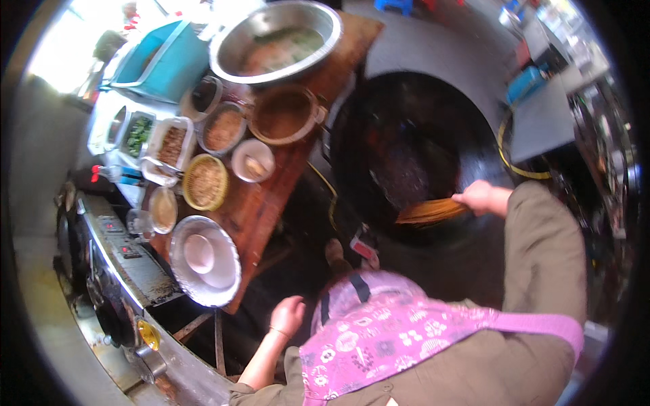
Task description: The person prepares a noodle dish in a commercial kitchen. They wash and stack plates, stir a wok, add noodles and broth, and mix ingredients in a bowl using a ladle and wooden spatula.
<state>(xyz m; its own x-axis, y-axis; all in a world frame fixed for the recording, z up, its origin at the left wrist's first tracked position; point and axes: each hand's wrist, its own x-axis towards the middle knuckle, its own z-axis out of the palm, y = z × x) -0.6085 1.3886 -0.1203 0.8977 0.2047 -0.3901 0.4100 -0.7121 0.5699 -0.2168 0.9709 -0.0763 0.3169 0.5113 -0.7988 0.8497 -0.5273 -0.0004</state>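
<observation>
My right hand [476, 197] grips one end of a bundled bamboo wok brush [429, 211]. The brush's bristles reach down into a large black wok [436, 111], near its lower side. Dark liquid [398, 175] with some glints shows in the bottom of the wok. Held low beside my pink flowered apron [370, 335], my left hand [287, 315] touches no object that I can see. Its fingers look loosely curled, partly blurred.
To the left, a wooden table [264, 218] bears a large metal basin [277, 43], a brown pot [282, 114], a yellow basket [205, 182] and a white basin [205, 261]. A stove [127, 254] stands at lower left. A yellow hose [325, 188] runs beside the wok; a grey counter [543, 119] is at right.
</observation>
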